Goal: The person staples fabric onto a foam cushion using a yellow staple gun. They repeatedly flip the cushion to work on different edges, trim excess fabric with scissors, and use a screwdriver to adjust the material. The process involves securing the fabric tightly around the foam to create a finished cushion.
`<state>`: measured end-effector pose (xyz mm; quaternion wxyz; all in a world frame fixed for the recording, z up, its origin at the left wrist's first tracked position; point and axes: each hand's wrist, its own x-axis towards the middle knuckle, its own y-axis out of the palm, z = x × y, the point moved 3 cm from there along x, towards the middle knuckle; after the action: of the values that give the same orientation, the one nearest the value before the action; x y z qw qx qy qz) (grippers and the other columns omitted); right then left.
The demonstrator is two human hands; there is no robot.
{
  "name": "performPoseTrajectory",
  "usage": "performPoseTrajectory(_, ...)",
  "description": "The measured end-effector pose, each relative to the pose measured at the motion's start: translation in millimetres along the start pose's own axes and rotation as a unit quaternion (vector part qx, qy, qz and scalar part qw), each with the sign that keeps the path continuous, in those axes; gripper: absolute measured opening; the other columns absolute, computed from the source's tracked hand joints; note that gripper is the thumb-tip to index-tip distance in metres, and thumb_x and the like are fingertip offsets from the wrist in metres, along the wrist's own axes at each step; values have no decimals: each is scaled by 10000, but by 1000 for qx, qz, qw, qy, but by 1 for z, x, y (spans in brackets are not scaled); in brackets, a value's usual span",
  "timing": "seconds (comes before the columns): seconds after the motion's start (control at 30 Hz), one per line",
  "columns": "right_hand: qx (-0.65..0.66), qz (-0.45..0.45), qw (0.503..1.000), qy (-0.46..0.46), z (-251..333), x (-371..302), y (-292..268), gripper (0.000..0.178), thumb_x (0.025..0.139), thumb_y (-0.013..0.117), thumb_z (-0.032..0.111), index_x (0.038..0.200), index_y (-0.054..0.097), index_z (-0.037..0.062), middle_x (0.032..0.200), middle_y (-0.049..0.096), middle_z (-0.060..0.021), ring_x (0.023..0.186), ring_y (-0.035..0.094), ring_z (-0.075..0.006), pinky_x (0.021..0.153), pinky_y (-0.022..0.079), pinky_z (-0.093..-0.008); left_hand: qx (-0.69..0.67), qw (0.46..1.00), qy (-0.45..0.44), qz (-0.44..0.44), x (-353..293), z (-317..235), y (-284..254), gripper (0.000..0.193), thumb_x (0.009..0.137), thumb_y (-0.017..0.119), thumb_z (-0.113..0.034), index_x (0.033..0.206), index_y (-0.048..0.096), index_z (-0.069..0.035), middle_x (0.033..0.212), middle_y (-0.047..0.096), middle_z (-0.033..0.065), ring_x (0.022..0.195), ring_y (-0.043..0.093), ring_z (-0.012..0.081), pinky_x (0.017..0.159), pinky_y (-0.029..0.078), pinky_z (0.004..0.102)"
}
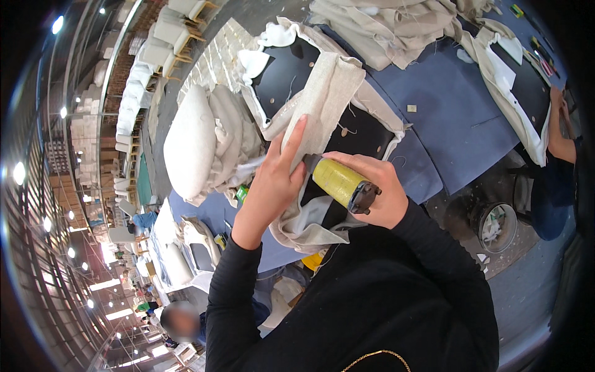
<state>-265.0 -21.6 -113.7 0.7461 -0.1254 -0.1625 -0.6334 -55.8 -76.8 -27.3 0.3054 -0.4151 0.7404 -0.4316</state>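
A yellow-green staple gun (pixel 336 180) with a dark nose and end cap sits in my right hand (pixel 385 195), which is closed around it. Its nose rests at the edge of a folded beige fabric strip (pixel 328 87). My left hand (pixel 273 186) lies on that strip, index finger stretched along it and thumb apart, close to the nose. Under the strip is an upholstered piece with a black backing (pixel 288 77) and light fabric turned over its edges. Loose threads hang from the fabric. My right hand and the tool hide part of the piece.
The blue worktable (pixel 427 118) bears a heap of beige fabric (pixel 387 28) at the far side. Padded covers (pixel 192 146) are piled on the left. Another person's arm (pixel 561 133) touches a second black-backed piece (pixel 527 87) on the right. A bucket (pixel 496 226) stands below.
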Motion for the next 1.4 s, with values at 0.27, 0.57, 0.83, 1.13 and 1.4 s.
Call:
performPoseTrajectory(0.27,-1,20,1000,-4,-6,-1,10,785,738,874,56,1500,685,44,1165,771,-243,1049,764,-454,931,621,-449,11,1000,25,-3,1,3,0,1049,916,692,52,1833,299,-272,1664,488,316,1405,599,591,1158,537,559)
performPoseTrajectory(0.57,-20,-20,999,-19,2,-8,7,798,748,870,55,1521,674,56,1143,766,-226,1022,760,-442,912,624,-456,15,1000,17,1,-1,-2,1,1053,912,734,48,1834,296,-209,1638,550,291,1502,554,530,1234,481,517)
performPoseTrajectory(0.83,-34,5,999,15,4,-14,3,758,809,808,24,1553,667,22,1255,788,-220,1095,787,-400,958,603,-404,13,999,35,-4,-3,-5,1,1084,900,761,30,1832,290,-263,1675,485,321,1427,592,573,1175,525,553)
performPoseTrajectory(1.13,-30,49,997,53,2,-26,17,822,767,887,71,1556,658,71,1269,778,-231,1124,773,-449,998,629,-434,7,1000,27,14,-5,-6,1,1164,842,821,56,1834,281,-225,1683,499,299,1499,548,543,1233,489,526)
performPoseTrajectory(1.4,-13,-82,983,163,-73,-73,-53,529,900,861,-3,1415,743,7,1374,795,-147,1265,763,-255,1122,568,-388,-12,999,-41,-14,-50,20,-9,1285,765,1009,-140,1825,283,-128,1708,539,256,1517,564,488,1253,483,494)
